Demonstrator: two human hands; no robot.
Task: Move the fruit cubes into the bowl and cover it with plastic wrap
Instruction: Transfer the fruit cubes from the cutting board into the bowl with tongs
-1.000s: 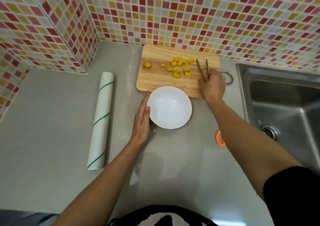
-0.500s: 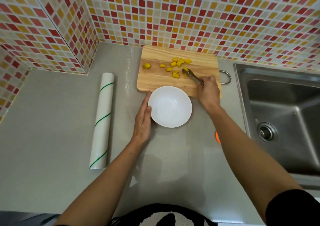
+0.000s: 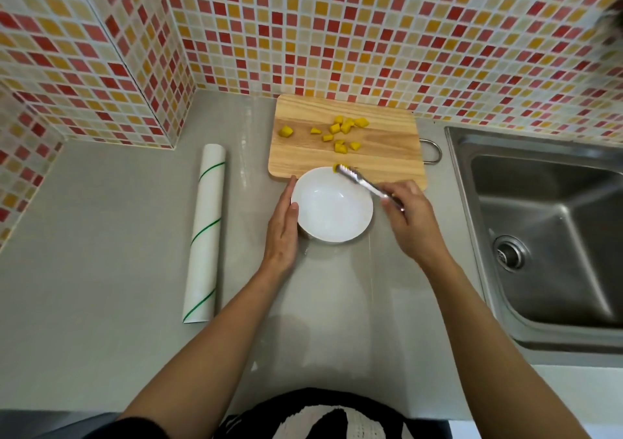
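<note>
**First cube at the bowl rim**

Your right hand [image 3: 409, 218] has swung the tongs [image 3: 365, 184] back from the cutting board [image 3: 303, 155] in the last half second; the tips now sit at the far rim of the bowl [image 3: 332, 213]. Fingers are clenched on the tongs handle. There's a yellow cube [image 3: 336, 168] at the tips. It looks pinched, but it's small and partly hidden, so I can't be sure it's fully seated.

Your left hand [image 3: 281, 229] hasn't moved: flat on the desk [image 3: 101, 236], fingers released, its edge touching the bowl's left side, grasping nothing.

Bowl is empty. The rest of the fruit cubes [image 3: 340, 132] are on the board, one stray cube off to the left. So transfer is just starting: drop this one in, then repeat.

Plastic wrap roll [image 3: 204, 236] lies untouched, well left of the bowl.
</note>
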